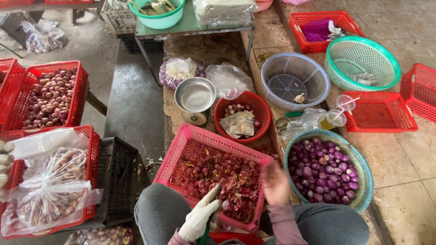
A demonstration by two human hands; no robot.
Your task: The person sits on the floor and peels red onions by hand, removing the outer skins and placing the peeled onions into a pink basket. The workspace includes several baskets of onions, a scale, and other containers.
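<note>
Nearest, the gloved left hand (200, 218) closes its fingers around a green-handled tool over the pink basket of shallot skins (213, 174). The bare right hand (275, 183) hovers open, blurred, at the basket's right rim. Right, a teal basket of peeled shallots (363, 174); farther, a red bowl holding banknotes (263, 113).

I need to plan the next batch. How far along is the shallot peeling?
Done: the teal basket at right is nearly full of peeled purple shallots. In hand: the gloved left hand and bare right hand work over the pink basket of red skins. Left: a red crate of unpeeled shallots and bagged ones.
</note>
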